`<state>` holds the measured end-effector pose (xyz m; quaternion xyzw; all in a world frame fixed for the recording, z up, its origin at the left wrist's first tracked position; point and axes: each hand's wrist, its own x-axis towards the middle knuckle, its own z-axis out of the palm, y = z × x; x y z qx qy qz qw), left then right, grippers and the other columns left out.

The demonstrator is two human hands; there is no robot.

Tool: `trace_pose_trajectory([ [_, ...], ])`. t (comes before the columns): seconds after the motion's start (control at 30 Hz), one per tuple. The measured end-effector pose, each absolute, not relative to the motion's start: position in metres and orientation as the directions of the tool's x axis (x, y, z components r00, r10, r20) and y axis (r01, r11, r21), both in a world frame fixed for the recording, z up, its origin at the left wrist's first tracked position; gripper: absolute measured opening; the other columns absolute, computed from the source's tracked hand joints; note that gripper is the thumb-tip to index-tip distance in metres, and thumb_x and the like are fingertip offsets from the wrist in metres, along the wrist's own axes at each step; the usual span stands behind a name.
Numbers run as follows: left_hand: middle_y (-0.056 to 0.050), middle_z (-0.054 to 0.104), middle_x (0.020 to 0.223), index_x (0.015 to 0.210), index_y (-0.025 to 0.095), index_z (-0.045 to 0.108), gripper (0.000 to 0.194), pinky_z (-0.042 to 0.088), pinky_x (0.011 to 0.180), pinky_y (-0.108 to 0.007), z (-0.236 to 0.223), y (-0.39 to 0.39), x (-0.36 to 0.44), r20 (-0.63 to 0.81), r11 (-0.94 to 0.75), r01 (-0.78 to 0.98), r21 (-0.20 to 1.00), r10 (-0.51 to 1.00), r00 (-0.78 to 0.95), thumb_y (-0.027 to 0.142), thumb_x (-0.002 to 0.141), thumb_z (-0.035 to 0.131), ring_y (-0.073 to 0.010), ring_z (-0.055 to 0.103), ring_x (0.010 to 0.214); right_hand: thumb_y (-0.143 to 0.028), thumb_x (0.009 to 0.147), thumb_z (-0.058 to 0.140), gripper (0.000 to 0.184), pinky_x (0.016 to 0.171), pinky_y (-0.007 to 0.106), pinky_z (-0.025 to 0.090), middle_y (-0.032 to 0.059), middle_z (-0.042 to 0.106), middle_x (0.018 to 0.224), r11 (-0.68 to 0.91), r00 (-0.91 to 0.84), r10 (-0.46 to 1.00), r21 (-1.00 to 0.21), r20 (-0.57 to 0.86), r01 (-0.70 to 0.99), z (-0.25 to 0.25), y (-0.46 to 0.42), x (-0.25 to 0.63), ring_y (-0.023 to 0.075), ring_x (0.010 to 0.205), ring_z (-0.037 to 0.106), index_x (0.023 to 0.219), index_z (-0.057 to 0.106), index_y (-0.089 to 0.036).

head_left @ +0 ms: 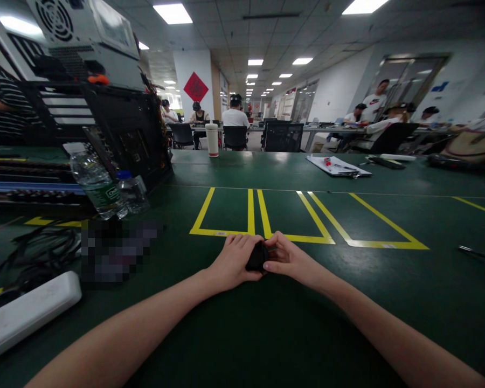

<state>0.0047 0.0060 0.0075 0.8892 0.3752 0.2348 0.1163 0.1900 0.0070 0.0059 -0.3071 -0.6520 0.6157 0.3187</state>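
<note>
Between my two hands is a small black object (pixel 257 257), rounded and compact; its kind does not show clearly. My left hand (pixel 238 258) is wrapped round its left side, the fingers over the far edge and the thumb on the near side. On the other side my right hand (pixel 285 256) grips its right edge with thumb and fingertips. Much of the object is hidden behind the fingers. Both hands are low over the green table (pixel 307 312), just in front of yellow tape outlines (pixel 303 238).
Left stand computer cases (pixel 117 118), a plastic water bottle (pixel 92 178), a smaller blue-capped bottle (pixel 131 191), black cables (pixel 32 253) and a white power strip (pixel 32 312). A white tumbler (pixel 212 140) and a clipboard (pixel 337 166) are farther back. People sit beyond.
</note>
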Motion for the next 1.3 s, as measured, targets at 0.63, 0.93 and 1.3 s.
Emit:
trace_pose_trajectory([
  [0.63,-0.004,0.051,0.110,0.113,0.023,0.034,0.058,0.032,0.086,-0.038,0.0081,0.0065,0.0053,0.319,-0.688,0.616,0.383,0.724,0.611,0.032,0.066,0.066,-0.0226,0.047,0.100,-0.023,0.073,0.060,0.027,0.081,0.035,0.044,0.0023,0.050,0.098,0.067,-0.582,0.812,-0.998,0.044,0.019,0.0033,0.0072,0.1893,0.0164,0.093,0.053,0.092,0.042,-0.021],
  [0.93,-0.004,0.050,0.111,0.114,0.024,0.034,0.058,0.031,0.087,-0.039,0.0086,0.0061,0.0055,0.317,-0.686,0.616,0.388,0.727,0.610,0.033,0.067,0.065,-0.0233,0.047,0.101,-0.029,0.079,0.052,0.017,0.083,0.037,0.044,0.0018,0.051,0.094,0.115,-0.530,0.847,-0.989,0.051,0.089,0.0035,0.0055,0.1868,0.0160,0.092,0.052,0.091,0.043,-0.022],
  [1.3,-0.005,0.051,0.109,0.114,0.022,0.034,0.060,0.031,0.086,-0.039,0.0051,0.0080,0.0056,0.328,-0.688,0.626,0.366,0.725,0.605,0.033,0.065,0.066,-0.0237,0.047,0.100,-0.022,0.074,0.059,0.023,0.081,0.035,0.045,0.0021,0.050,0.094,0.088,-0.552,0.832,-0.995,0.052,0.039,0.0036,0.0065,0.1863,0.0163,0.092,0.053,0.091,0.043,-0.020],
])
